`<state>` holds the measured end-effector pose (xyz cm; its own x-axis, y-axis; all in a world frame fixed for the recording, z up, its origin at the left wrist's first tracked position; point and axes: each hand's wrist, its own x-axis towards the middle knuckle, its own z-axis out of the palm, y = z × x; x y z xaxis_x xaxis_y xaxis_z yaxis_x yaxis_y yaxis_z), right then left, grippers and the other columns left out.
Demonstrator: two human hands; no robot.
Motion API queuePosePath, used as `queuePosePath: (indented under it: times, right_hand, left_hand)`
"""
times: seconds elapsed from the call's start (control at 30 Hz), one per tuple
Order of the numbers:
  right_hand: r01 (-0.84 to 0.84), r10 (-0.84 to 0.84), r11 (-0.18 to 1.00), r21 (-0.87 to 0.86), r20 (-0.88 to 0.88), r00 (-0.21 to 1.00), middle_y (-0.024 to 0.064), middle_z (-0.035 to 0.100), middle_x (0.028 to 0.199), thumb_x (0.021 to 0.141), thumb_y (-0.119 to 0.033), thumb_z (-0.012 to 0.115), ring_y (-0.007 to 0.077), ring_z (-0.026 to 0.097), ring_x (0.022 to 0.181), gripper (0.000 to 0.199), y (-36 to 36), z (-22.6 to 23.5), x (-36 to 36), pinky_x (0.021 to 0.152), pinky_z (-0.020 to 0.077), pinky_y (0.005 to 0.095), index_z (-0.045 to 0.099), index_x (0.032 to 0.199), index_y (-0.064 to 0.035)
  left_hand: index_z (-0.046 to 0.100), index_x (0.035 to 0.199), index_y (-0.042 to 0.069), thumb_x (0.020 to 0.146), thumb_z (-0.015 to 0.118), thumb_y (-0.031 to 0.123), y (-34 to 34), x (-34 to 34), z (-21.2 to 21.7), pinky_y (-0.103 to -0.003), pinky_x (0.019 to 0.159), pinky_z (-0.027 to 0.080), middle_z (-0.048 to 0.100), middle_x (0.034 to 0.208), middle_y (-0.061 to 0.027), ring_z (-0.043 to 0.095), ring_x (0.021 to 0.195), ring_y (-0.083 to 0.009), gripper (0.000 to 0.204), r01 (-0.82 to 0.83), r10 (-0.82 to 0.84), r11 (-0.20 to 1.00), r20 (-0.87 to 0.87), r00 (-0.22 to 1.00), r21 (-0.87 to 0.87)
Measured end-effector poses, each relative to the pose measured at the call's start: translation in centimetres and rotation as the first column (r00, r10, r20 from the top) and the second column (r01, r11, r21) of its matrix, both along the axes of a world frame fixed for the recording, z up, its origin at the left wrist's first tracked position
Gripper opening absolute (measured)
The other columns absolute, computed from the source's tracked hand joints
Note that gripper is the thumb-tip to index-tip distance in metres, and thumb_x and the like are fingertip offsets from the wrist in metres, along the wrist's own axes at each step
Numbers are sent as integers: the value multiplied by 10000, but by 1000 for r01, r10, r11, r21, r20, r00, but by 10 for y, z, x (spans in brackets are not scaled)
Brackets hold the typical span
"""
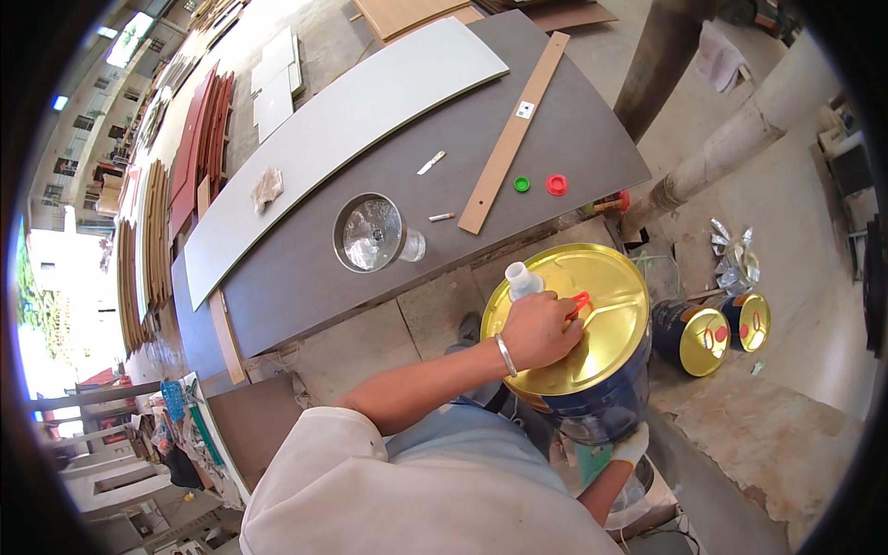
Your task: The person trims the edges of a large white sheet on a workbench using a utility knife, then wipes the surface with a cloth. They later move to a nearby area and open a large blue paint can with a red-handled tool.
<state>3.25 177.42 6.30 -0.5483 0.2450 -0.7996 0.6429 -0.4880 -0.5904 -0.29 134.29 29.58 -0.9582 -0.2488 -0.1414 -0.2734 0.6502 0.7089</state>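
A large metal can [606,347] with a gold top and dark blue side hangs tilted in front of me, beside the table. My left hand [541,331], bare with a bracelet at the wrist, is closed round the red carrying handle [580,303] on its top. A white pour spout [524,277] rises from the top next to my knuckles. My right hand [633,445], in a whitish glove, grips the can's lower edge; its fingers are partly hidden under the can. On the table lie a metal funnel [356,236], a green cap [522,184] and a red cap [556,185].
The grey tabletop [416,199] carries a long white board [361,120], a brown wooden strip [513,139], a small cutter [431,163] and crumpled plastic [267,190]. Two similar cans [703,342] lie on the floor at right, near crumpled foil [737,259]. A pillar [731,153] stands beyond.
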Motion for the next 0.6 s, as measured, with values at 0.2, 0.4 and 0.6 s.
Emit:
queuePosePath:
  times: [0.2, 0.4, 0.6]
  right_hand:
    - [35, -36, 999, 13, 79, 996, 148, 606, 1336, 992, -333, 483, 313, 573, 1218, 474, -5, -3, -20, 1068, 449, 438, 603, 1295, 11]
    - [-42, 42, 999, 8, 37, 998, 114, 655, 1257, 1020, -304, 474, 267, 613, 1155, 386, 36, -42, -47, 1040, 465, 406, 651, 1205, -16]
    - [-144, 146, 988, -50, 28, 989, 131, 631, 1263, 978, -284, 494, 278, 606, 1148, 409, 18, -43, -63, 1020, 469, 408, 635, 1215, 19]
  left_hand:
    - [692, 847, 27, 849, 682, 282, 22, -4, -22, -479, 682, 511, 651, 765, -175, 652, 737, -366, 255, -42, 41, 999, 152, 988, 3]
    - [646, 848, 28, 836, 707, 304, 30, -4, -25, -482, 681, 508, 651, 778, -179, 651, 745, -376, 283, -64, 60, 998, 163, 985, 22]
    - [637, 854, 32, 833, 713, 300, 16, 12, -17, -479, 672, 506, 651, 777, -171, 648, 736, -374, 280, -108, 107, 994, 116, 988, -1]
